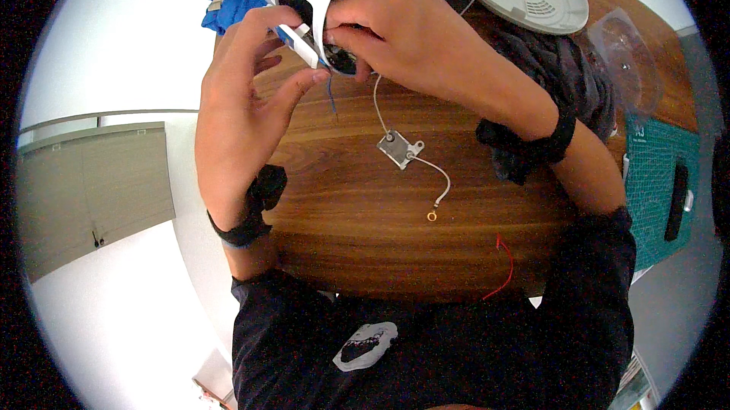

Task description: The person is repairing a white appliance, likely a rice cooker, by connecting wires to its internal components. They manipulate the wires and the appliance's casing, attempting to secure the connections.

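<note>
White rectangular plastic piece (298,47), held by left hand (242,98).
Right hand (407,28): grip cannot be told; thin blue wire (331,94) between, best kept unpinched.

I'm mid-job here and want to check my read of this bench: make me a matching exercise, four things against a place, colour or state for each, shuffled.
Things
1. slim white piece
2. metal plate
3. red wire
4. cutting mat

Place, colour or state
A. green, at the far right
B. joined to white leads
C. held in the left hand
D. lying by the near edge of the wooden tabletop

Pairs: 1-C, 2-B, 3-D, 4-A
</note>
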A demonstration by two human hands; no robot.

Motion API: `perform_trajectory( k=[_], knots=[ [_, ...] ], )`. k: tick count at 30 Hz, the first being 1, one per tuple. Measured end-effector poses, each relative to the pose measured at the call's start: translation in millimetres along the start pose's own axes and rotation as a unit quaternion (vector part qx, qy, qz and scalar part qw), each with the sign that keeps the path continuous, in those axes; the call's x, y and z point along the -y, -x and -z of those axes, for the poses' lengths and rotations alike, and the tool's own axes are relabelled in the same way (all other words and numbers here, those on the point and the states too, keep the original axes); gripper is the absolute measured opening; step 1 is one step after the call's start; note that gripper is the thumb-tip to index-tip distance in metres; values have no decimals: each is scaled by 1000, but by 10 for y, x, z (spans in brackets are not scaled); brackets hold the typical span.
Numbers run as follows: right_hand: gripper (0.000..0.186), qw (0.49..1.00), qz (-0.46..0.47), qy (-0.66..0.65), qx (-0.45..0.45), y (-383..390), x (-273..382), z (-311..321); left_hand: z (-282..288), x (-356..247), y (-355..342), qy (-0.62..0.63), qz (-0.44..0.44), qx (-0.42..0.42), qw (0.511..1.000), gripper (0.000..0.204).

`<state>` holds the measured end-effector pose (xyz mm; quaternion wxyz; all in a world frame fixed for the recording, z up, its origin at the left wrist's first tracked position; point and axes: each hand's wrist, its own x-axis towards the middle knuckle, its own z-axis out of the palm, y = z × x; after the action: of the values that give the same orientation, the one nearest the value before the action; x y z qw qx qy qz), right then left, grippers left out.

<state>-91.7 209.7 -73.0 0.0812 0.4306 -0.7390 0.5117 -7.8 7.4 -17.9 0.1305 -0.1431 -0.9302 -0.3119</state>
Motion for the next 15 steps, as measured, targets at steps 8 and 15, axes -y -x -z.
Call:
perform_trajectory(
  k=[8,15],
  knots=[
    [22,999,-24,21,12,-9,83,10,34,-33,-12,-86,-33,6,996,52],
    [22,999,-36,-3,10,4,95,-7,28,-54,-32,-74,-42,-8,996,53]
  ],
)
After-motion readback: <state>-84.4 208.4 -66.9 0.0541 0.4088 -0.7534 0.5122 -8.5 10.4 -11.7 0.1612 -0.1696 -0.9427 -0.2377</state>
